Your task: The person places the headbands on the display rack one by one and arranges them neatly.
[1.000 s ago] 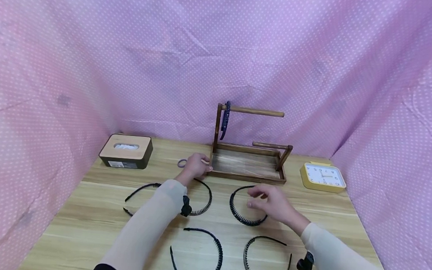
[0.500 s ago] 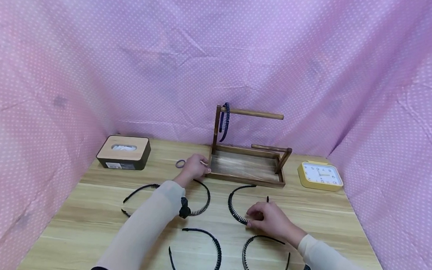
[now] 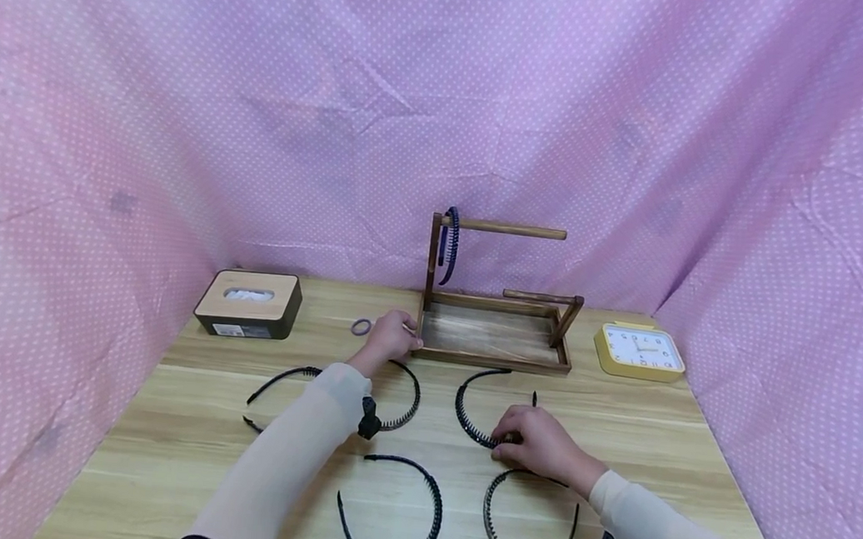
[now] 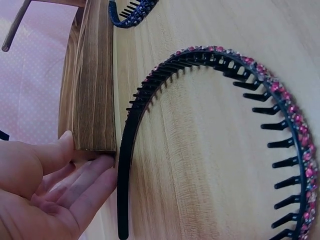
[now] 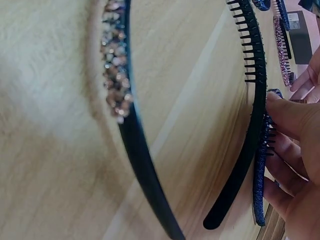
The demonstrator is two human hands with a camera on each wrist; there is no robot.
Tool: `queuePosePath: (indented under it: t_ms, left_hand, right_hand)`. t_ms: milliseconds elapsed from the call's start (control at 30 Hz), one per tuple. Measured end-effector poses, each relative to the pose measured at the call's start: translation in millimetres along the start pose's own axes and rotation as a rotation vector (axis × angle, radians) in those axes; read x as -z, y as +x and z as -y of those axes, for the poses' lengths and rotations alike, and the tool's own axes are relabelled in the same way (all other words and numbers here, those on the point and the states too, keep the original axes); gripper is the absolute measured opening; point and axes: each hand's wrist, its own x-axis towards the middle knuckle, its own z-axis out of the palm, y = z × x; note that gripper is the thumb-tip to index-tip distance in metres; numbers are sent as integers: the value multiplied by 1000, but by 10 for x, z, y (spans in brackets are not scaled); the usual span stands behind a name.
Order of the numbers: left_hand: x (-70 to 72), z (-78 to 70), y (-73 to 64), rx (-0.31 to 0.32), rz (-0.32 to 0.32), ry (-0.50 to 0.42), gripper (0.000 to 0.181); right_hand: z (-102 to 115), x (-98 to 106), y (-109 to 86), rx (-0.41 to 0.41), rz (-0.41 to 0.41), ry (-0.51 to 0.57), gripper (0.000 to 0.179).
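My left hand (image 3: pixel 391 335) grips the front left corner of a brown wooden rack (image 3: pixel 493 361); in the left wrist view the thumb lies on the corner and the fingers curl against its end. My right hand (image 3: pixel 540 442) pinches the near right side of a dark blue toothed headband (image 3: pixel 465 414), which lies before the rack. Glittery blue shows between thumb and fingers on that headband (image 5: pixel 259 185) in the right wrist view. Beside the left hand lies a headband with pink stones (image 4: pixel 306 170). Another dark headband (image 3: pixel 452 250) hangs at the left end of the rack's upper bar.
Nearer on the wooden table lie two more headbands, one left (image 3: pixel 439 512) and one right (image 3: pixel 488 516). A further headband (image 3: pixel 281 378) is partly behind the left sleeve. A tissue box (image 3: pixel 249 303), a small purple ring (image 3: pixel 353 327) and a yellow clock (image 3: pixel 638 371) stand around.
My right hand has come down and nearer, from above the blue headband to its near right side, and its fingers have closed there. The left hand stays at the rack's corner.
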Motion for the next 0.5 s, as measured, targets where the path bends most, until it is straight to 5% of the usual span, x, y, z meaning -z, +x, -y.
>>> queuePosePath:
  t_ms: [200,500]
  left_hand:
    - [10,22,19,-42,-9,49,36]
    - [41,86,50,-17,55,-34,45]
  right_hand:
    - [26,-2,3,-23,7,-48,12]
    - [41,-16,-13,13,14,-88,13]
